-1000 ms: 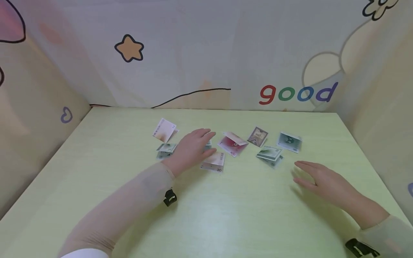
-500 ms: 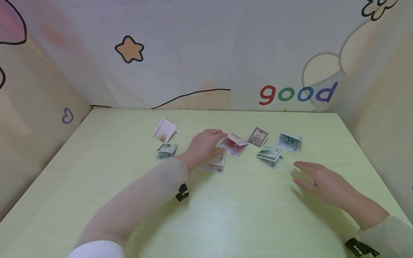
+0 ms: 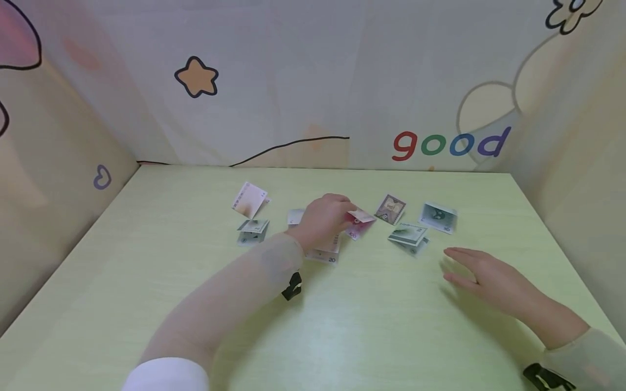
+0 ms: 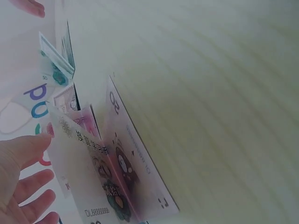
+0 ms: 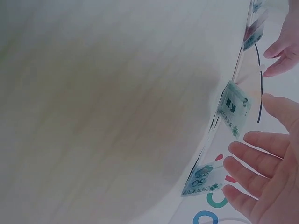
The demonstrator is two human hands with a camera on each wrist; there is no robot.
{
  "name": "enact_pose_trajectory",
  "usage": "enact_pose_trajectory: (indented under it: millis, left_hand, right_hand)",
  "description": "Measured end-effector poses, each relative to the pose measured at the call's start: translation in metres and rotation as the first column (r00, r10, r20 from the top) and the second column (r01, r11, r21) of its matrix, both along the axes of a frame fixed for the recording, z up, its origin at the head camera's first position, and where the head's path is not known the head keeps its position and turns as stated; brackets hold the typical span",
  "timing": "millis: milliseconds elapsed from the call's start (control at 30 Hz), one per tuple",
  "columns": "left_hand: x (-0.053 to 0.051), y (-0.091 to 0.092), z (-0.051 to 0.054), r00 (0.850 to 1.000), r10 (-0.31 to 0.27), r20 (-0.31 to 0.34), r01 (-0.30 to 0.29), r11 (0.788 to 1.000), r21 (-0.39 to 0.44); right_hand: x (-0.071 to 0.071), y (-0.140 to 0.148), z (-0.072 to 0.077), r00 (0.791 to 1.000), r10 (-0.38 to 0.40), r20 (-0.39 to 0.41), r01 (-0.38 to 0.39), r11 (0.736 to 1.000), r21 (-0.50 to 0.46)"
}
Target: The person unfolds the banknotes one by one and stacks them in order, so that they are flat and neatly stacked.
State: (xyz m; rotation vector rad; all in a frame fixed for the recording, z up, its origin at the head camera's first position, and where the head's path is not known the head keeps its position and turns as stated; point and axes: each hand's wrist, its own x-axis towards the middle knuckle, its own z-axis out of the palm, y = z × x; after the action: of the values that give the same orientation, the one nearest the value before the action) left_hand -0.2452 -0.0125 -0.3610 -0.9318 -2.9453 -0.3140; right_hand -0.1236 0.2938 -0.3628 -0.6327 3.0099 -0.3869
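- Head view: the left hand covers the left part of the folded red note, at far middle of the table.
- Its fingers look loosely spread; whether they touch this note, I cannot tell.
- The folded 20 note lies just nearer.
- The right hand, fingers extended and slightly spread, is nearer and right of the folded green note.

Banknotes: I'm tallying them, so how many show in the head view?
8: at left, pink note and green note; around the left hand, pale note, 20 note and red note; at right, brown note, second green note and teal note. The hand may hide more.
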Motion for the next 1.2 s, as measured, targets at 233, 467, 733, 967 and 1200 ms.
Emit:
enact_pose_trajectory:
  millis: [233,467,733,967,1200]
  left_hand:
    - [-0.0022,0.0037,-0.0014,1.000,-0.001,-0.031,0.000,1.000,-0.015]
    - [-0.0044,0.0048,-0.0023,0.999,0.016,-0.051,-0.016,1.000,0.010]
    - [-0.0052,0.0063,-0.0008,0.995,-0.003,-0.101,0.003,1.000,0.005]
    - [-0.0045,0.0051,0.0008,0.994,0.015,-0.104,-0.006,0.996,0.092]
    - [-0.0034,0.0058,0.0036,0.997,0.078,-0.012,-0.074,0.977,0.199]
  right_hand:
    - [0.0014,-0.0009,-0.0003,1.000,0.007,0.004,-0.007,1.000,-0.003]
    - [0.0017,-0.0034,0.0013,1.000,0.018,0.010,-0.018,1.000,0.002]
    - [0.0014,-0.0047,0.0024,0.999,0.019,0.026,-0.019,1.000,0.009]
    - [0.0023,-0.0050,0.0027,0.999,0.023,0.026,-0.023,1.000,-0.005]
    - [0.0022,-0.0052,0.0027,0.999,0.019,0.041,-0.018,1.000,-0.012]
